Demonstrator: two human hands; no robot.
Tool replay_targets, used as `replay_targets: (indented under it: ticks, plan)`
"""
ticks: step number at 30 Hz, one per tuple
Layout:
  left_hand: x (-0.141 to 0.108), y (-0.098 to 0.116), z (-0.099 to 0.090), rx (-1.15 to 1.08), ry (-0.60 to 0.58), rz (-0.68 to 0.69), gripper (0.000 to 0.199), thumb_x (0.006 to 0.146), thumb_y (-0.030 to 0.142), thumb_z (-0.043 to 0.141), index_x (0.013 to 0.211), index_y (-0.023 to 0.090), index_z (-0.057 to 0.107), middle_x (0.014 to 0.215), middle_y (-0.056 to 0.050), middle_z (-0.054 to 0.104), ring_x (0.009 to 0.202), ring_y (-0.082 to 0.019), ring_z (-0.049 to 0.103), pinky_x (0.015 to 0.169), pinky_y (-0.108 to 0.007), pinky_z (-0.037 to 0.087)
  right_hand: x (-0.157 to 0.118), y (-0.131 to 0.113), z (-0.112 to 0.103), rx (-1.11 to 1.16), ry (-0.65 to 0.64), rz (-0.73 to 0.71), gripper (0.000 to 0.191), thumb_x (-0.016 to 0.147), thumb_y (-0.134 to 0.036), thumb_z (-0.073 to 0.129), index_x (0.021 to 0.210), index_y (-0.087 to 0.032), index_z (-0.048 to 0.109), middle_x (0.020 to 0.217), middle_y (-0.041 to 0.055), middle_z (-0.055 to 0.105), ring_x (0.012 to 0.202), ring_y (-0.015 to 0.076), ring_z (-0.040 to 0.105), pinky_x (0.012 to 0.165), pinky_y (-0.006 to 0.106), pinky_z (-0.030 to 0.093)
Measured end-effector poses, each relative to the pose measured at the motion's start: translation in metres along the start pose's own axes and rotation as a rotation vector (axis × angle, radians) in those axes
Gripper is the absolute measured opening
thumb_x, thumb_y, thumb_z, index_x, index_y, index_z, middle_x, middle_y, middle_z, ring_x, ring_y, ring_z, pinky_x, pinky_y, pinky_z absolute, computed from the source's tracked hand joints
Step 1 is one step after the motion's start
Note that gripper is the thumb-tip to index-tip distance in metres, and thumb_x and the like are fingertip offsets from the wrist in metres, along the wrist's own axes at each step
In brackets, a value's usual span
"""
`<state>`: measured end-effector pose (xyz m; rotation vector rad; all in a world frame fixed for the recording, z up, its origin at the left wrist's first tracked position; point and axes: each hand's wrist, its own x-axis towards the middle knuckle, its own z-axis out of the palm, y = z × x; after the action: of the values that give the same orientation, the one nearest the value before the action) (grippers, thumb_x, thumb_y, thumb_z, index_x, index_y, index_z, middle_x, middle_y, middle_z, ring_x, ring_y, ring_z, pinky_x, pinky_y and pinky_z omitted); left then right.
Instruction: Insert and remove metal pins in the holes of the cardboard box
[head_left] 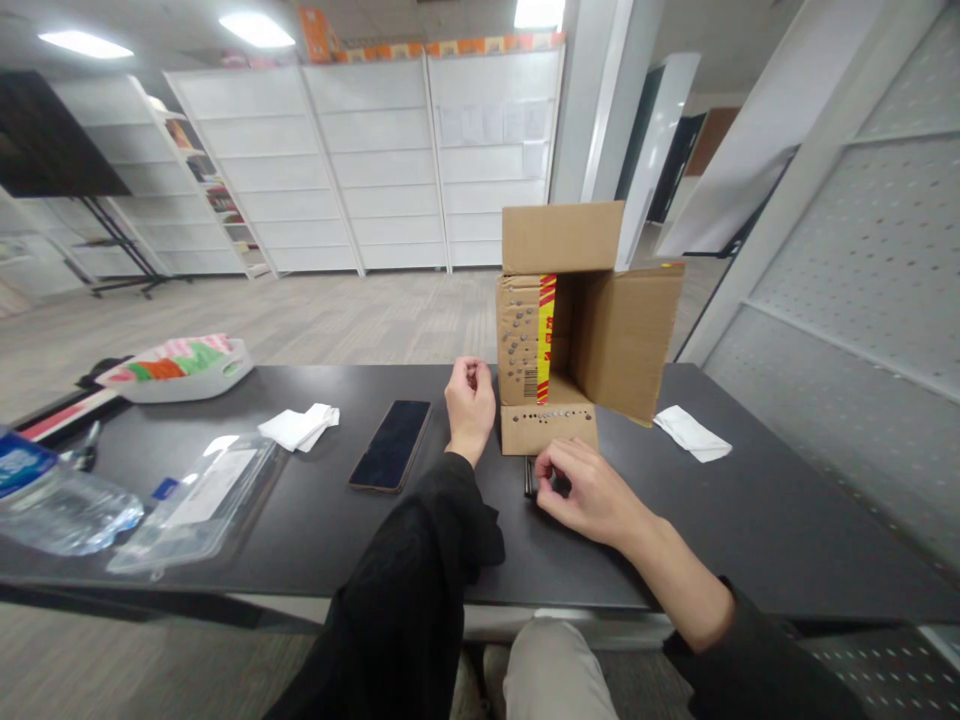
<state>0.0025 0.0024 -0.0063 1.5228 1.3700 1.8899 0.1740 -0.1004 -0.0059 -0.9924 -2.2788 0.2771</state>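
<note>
Between phone (390,446) and box (619,340) is the left hand (470,402).

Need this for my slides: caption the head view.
Bare left hand beside, and right hand before, an open brown cardboard box on a flat black table.

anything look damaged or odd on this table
Yes, the cardboard box: its left flap is peppered with small grey spots, and its lower flap has a row of similar marks, odd for plain packaging. They are too small to tell whether they are holes or stuck-in bits.
</note>
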Motion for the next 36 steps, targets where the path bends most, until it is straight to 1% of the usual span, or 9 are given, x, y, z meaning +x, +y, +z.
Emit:
replay_targets:
  ticks: [6, 9, 13, 18, 21, 25, 30, 32, 36]
  plan:
    - [0.0, 0.001, 0.0, -0.002, 0.0, -0.007, 0.011, 0.09, 0.028, 0.05, 0.083, 0.02, 0.054, 0.072, 0.0, 0.061, 0.068, -0.013, 0.058, 0.067, -0.024, 0.044, 0.001, -0.003, -0.001, -0.008, -0.073, -0.005, 0.012, 0.074, -0.01, 0.05, 0.077, -0.021, 0.05, 0.074, 0.0003, 0.058, 0.071, 0.0164, 0.05, 0.07, 0.03, 0.036]
    - [0.0, 0.001, -0.001, -0.002, -0.002, -0.004, 0.011, 0.09, 0.028, 0.05, 0.084, 0.02, 0.055, 0.072, 0.0, 0.061, 0.067, -0.013, 0.057, 0.066, -0.024, 0.043, 0.001, -0.004, -0.001, -0.017, -0.067, -0.001, 0.011, 0.075, -0.011, 0.049, 0.078, -0.021, 0.05, 0.074, 0.0005, 0.058, 0.07, 0.0166, 0.051, 0.07, 0.03, 0.037]
    - [0.0, 0.0, 0.0, -0.008, 0.002, -0.003, 0.012, 0.09, 0.029, 0.05, 0.083, 0.02, 0.054, 0.073, 0.0, 0.061, 0.068, -0.013, 0.057, 0.066, -0.024, 0.043, 0.0, 0.001, 0.0, -0.026, 0.015, 0.052, 0.009, 0.079, -0.014, 0.047, 0.079, -0.022, 0.051, 0.073, 0.0013, 0.06, 0.07, 0.0174, 0.053, 0.068, 0.03, 0.038]
    - [0.0, -0.001, 0.001, -0.003, -0.004, 0.002, 0.012, 0.09, 0.029, 0.051, 0.084, 0.02, 0.054, 0.07, 0.0, 0.06, 0.066, -0.013, 0.056, 0.064, -0.024, 0.042, 0.002, 0.011, 0.003, -0.013, 0.213, 0.131, 0.008, 0.082, -0.016, 0.046, 0.081, -0.022, 0.052, 0.076, 0.0028, 0.064, 0.072, 0.0185, 0.058, 0.069, 0.03, 0.042]
    - [0.0, -0.002, 0.001, -0.007, -0.003, 0.004, 0.012, 0.09, 0.029, 0.051, 0.083, 0.02, 0.054, 0.07, 0.001, 0.059, 0.065, -0.013, 0.055, 0.064, -0.024, 0.042, 0.005, 0.016, 0.004, -0.03, 0.29, 0.195, 0.006, 0.082, -0.018, 0.047, 0.081, -0.022, 0.051, 0.074, 0.0028, 0.063, 0.069, 0.0187, 0.058, 0.068, 0.03, 0.042]
    - [0.0, -0.002, 0.001, 0.008, 0.003, 0.013, 0.012, 0.09, 0.029, 0.051, 0.083, 0.02, 0.055, 0.069, 0.001, 0.059, 0.065, -0.013, 0.055, 0.065, -0.024, 0.042, 0.01, 0.024, 0.007, -0.094, 0.307, 0.261, 0.006, 0.081, -0.018, 0.048, 0.083, -0.021, 0.053, 0.078, 0.0049, 0.064, 0.073, 0.0203, 0.058, 0.069, 0.032, 0.042]
    - [0.0, 0.0, 0.0, 0.021, 0.0, 0.002, 0.012, 0.09, 0.029, 0.051, 0.083, 0.02, 0.055, 0.071, 0.0, 0.06, 0.068, -0.013, 0.057, 0.067, -0.025, 0.043, 0.02, 0.03, 0.005, -0.281, 0.311, 0.264, 0.014, 0.08, -0.018, 0.05, 0.091, -0.02, 0.058, 0.094, 0.009, 0.064, 0.091, 0.026, 0.056, 0.079, 0.038, 0.04]
    - [0.0, 0.001, 0.0, 0.022, 0.0, -0.002, 0.012, 0.09, 0.029, 0.051, 0.083, 0.02, 0.055, 0.071, 0.0, 0.06, 0.067, -0.013, 0.057, 0.067, -0.025, 0.043, 0.026, 0.032, 0.002, -0.337, 0.309, 0.269, 0.014, 0.08, -0.018, 0.051, 0.092, -0.02, 0.059, 0.097, 0.0088, 0.063, 0.094, 0.027, 0.055, 0.08, 0.039, 0.038]
    - [-0.001, 0.001, 0.0, 0.012, -0.008, -0.006, 0.012, 0.09, 0.029, 0.051, 0.083, 0.02, 0.055, 0.071, 0.0, 0.06, 0.066, -0.013, 0.056, 0.066, -0.025, 0.043, 0.037, 0.036, -0.001, -0.364, 0.298, 0.247, 0.014, 0.08, -0.017, 0.053, 0.091, -0.021, 0.06, 0.099, 0.0081, 0.063, 0.096, 0.0269, 0.052, 0.08, 0.039, 0.036]
